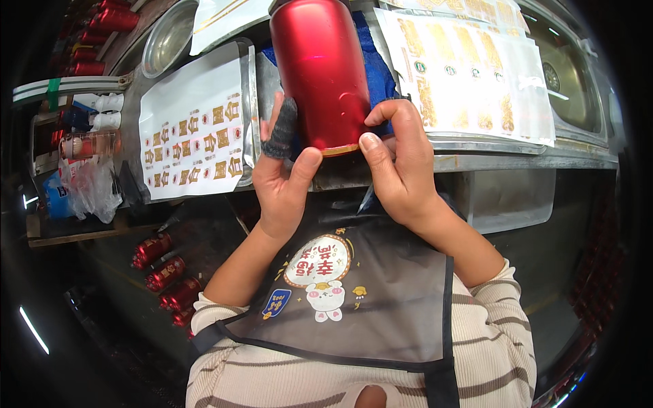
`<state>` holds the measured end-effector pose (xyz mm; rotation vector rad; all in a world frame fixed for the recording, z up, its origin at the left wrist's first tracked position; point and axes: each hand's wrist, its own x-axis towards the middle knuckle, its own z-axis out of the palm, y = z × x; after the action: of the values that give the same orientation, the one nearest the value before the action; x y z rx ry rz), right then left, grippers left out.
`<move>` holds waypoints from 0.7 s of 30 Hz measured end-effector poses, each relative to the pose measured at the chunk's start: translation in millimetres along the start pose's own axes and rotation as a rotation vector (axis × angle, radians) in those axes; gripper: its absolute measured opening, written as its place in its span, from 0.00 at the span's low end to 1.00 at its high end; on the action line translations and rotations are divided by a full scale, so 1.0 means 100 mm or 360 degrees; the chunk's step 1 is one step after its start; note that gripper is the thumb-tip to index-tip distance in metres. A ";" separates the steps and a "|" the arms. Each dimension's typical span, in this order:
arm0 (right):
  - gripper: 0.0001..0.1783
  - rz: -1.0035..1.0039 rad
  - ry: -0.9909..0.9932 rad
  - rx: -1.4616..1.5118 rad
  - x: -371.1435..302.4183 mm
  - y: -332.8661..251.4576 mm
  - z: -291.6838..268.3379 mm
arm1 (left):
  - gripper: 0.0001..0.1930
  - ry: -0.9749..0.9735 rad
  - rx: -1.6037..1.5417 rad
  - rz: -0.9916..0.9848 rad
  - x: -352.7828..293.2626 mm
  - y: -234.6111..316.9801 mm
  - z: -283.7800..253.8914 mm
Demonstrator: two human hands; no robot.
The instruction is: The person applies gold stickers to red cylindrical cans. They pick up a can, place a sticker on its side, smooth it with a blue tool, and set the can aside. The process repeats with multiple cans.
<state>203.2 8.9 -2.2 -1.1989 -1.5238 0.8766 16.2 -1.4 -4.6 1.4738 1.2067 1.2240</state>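
A large glossy red metal bottle (pixel 320 75) lies tilted away from me over a dark blue cloth (pixel 376 61). Its near end has a thin gold-coloured rim, and its far end runs out of view. My left hand (pixel 282 170) supports the lower left side, the thumb at the near rim and a grey cover on one finger. At the lower right, my right hand (pixel 401 149) rests its thumb tip by the rim with the index finger bent against the side. Whether a small decal is under those fingertips cannot be seen.
To the left, a white decal sheet (pixel 194 129) with gold characters lies on a metal tray (pixel 249 75). More gold decal sheets (pixel 469 75) lie on the right, beside a metal basin (pixel 571 75). Several red bottles (pixel 165 273) stand below left; a translucent bin (pixel 510 200) sits under the bench.
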 end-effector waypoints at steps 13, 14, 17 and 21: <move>0.27 -0.0168 0.0174 -0.0412 0.01 -0.06 0.18 | 0.19 -0.0116 0.0988 0.0333 -0.37 -0.06 -0.13; 0.26 -0.0116 0.0129 -0.0373 0.01 -0.06 0.16 | 0.19 -0.0114 0.1006 0.0367 -0.36 -0.06 -0.13; 0.25 -0.0016 0.0023 -0.0254 0.01 -0.08 0.10 | 0.20 -0.0106 0.1028 0.0419 -0.33 -0.02 -0.11; 0.22 0.0041 -0.0060 -0.0024 0.01 -0.02 0.03 | 0.20 -0.0110 0.1056 0.0471 -0.31 -0.03 -0.12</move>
<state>200.1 9.5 -0.5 -1.2212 -1.5507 0.9110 2.2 -30.8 -10.7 2.2239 1.4642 0.9829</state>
